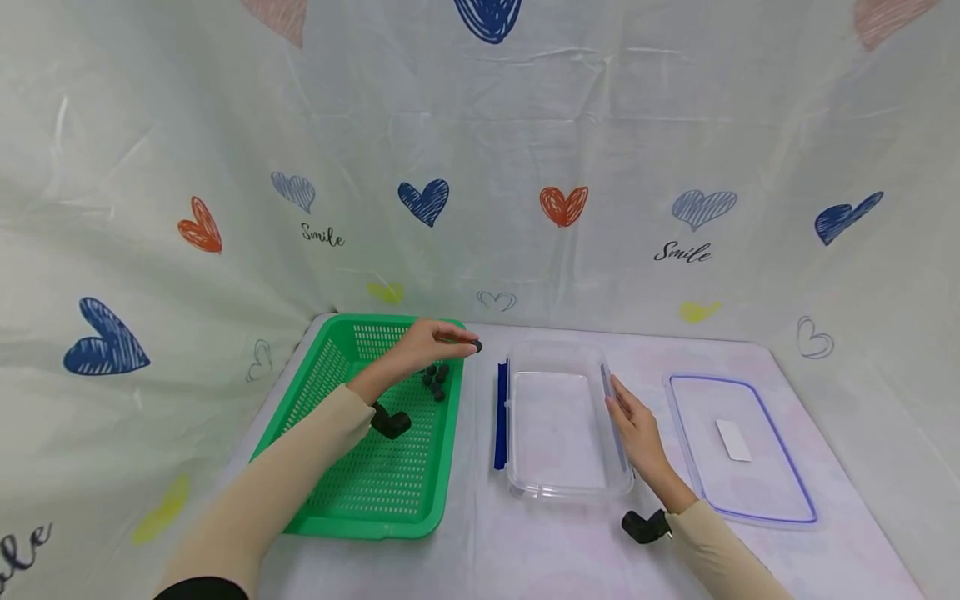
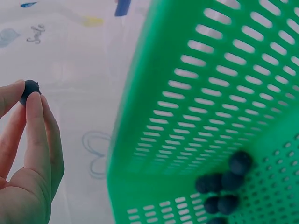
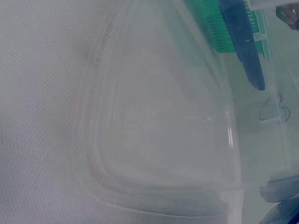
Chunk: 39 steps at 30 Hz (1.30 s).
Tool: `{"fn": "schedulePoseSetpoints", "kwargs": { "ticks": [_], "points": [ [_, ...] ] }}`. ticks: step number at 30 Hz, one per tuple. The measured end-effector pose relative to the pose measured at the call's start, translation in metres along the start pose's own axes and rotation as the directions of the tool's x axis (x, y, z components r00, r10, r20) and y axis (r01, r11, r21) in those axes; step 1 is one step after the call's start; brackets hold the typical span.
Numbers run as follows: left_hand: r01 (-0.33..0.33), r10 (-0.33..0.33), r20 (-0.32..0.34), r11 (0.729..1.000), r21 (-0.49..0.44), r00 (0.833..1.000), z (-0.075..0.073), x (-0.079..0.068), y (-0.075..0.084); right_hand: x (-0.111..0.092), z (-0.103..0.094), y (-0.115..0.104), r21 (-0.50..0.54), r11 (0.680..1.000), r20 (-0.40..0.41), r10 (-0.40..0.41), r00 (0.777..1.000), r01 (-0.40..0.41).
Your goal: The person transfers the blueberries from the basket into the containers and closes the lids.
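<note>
- The left hand point(image 1: 429, 342) has thumb and fingertips together on one dark berry point(image 2: 31, 92), held just beyond the basket's right rim, toward the surface's far edge.
- The step seems to be carrying that berry clear of the green basket point(image 1: 360, 530); a light fingertip pinch should suit it, since something small and round could roll or squash if pressed hard.
- The right hand point(image 1: 636, 425) lies with fingers mostly straight against the right side of the clear box point(image 1: 558, 433); the right wrist view is murky through plastic, so how firmly it bears is hard to say. Gentle, even pressure would best keep the box from sliding.
- More berries point(image 2: 232, 180) sit clustered inside the basket, by its far right corner.
- Keep the left wrist high: its black block point(image 1: 392, 422) hangs over the basket and could catch the right rim.
- A narrow strip of table point(image 1: 480, 492) parts basket and box; the blue flap point(image 1: 501, 417) sticks out into it, so pass above.
- The lid point(image 1: 780, 442) lies near the surface's right edge, beside the right forearm, limiting outward swing there.
</note>
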<state>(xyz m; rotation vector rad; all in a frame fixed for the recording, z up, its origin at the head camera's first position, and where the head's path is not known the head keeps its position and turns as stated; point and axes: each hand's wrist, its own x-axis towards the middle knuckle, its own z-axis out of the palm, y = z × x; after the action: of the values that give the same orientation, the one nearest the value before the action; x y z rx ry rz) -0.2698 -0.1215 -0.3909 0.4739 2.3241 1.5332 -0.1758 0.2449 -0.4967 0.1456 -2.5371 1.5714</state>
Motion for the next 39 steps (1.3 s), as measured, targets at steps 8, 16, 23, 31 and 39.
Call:
{"fn": "schedulePoseSetpoints", "kwargs": {
  "ticks": [8, 16, 23, 31, 39],
  "points": [
    [-0.026, 0.025, 0.01, 0.999, 0.047, 1.0, 0.012, 0.01, 0.009, 0.001, 0.001, -0.001, 0.016, 1.0, -0.001, -0.001, 1.0, 0.001],
    [-0.036, 0.034, 0.03, 0.997, 0.073, 0.999, 0.025, 0.018, 0.019, 0.002, 0.001, 0.003, 0.016, 1.0, -0.006, 0.0, 1.0, 0.0],
    [-0.061, 0.058, 0.059, 0.996, 0.061, 0.997, 0.038, 0.025, 0.024, 0.002, 0.001, 0.004, -0.005, 1.0, -0.012, 0.007, 1.0, -0.007],
    [-0.078, 0.073, 0.087, 0.996, 0.05, 0.993, 0.054, 0.034, 0.03, 0.001, 0.0, 0.004, -0.014, 1.0, -0.018, 0.005, 1.0, -0.005],
    [-0.121, 0.113, 0.125, 0.991, 0.054, 0.986, 0.065, 0.04, 0.029, 0.001, 0.0, 0.002, 0.006, 1.0, -0.01, 0.02, 1.0, -0.02]
  ]
}}
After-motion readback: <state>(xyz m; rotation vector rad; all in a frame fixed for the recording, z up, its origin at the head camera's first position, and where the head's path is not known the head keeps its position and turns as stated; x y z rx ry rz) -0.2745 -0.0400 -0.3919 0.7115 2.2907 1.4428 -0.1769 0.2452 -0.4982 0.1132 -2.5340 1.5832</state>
